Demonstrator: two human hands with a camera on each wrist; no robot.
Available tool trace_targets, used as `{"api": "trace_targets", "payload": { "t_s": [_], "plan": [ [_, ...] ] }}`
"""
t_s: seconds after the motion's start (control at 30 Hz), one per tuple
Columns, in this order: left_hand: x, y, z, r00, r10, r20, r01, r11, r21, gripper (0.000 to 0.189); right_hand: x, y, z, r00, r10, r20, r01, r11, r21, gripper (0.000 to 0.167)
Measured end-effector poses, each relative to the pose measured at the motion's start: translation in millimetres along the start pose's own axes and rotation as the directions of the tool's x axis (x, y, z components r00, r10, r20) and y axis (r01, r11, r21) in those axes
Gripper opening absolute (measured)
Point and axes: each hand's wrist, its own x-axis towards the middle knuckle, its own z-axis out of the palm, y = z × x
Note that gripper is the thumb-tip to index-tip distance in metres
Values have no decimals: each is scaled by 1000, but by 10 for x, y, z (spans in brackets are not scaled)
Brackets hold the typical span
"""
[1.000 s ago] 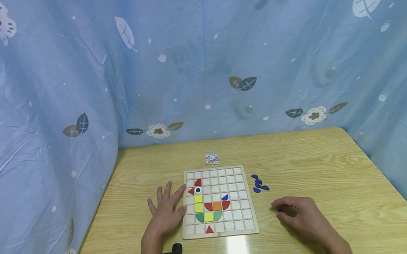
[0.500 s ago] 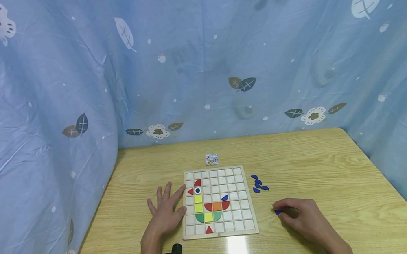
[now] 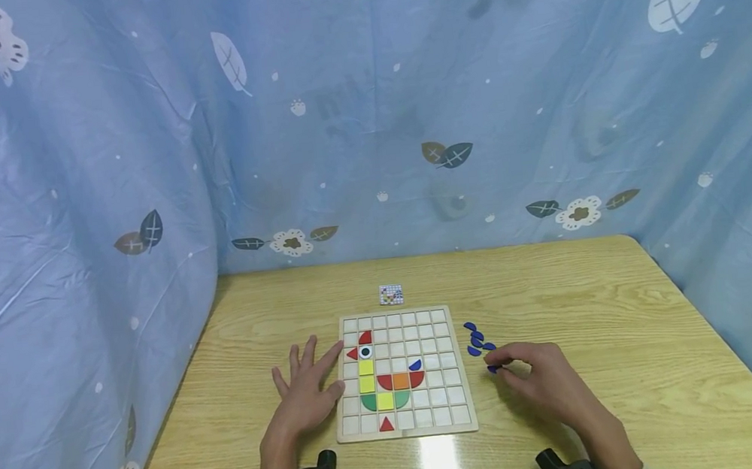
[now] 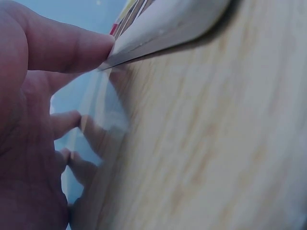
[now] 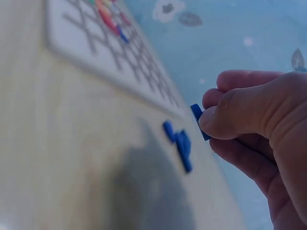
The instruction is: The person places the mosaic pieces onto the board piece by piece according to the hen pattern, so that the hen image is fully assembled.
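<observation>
A wooden grid board lies on the table with coloured tiles forming a bird-like figure. Red, yellow, orange and green tiles sit in its cells, along with a white eye tile and one blue half-circle tile. My left hand has its fingers spread, with thumb and index finger touching the board's left edge. Right of the board, my right hand pinches a blue half-circle tile between thumb and fingers, above the table. Close by lies a loose cluster of blue tiles.
Behind the board, a small printed card lies on the wooden table. A blue patterned curtain hangs around the back and sides. Each wrist wears a black camera mount.
My right hand has moved forward and left with the blue half-circle tile, nearer the blue cluster. My left hand and the tiles on the board have stayed put.
</observation>
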Motion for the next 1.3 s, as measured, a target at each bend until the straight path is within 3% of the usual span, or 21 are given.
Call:
{"api": "trace_targets", "payload": {
  "t_s": [0.17, 0.37, 0.63, 0.83, 1.07, 1.3],
  "plan": [
    [7, -4, -10, 1000, 4, -5, -4, 1000, 9, 68, 304, -30, 92, 996, -74, 57, 73, 997, 29, 34],
    [19, -20, 11, 1000, 16, -11, -16, 1000, 11, 67, 575, -76, 250, 989, -49, 137, 41, 997, 58, 26],
    [16, -18, 23, 1000, 24, -17, -24, 1000, 10, 66, 772, -55, 482, 968, -42, 249, 22, 996, 84, 23],
    [17, -21, 6, 1000, 26, -17, -26, 1000, 12, 66, 833, -64, 578, 956, 37, 291, -57, 997, 59, 23],
    [17, -4, -3, 1000, 25, -17, -25, 1000, 16, 66, 730, -44, 566, 949, 98, 299, -128, 988, 84, 20],
    [12, 1, 2, 1000, 22, -20, -21, 1000, 16, 66, 708, -61, 631, 972, 22, 234, -37, 998, 60, 23]
  ]
}}
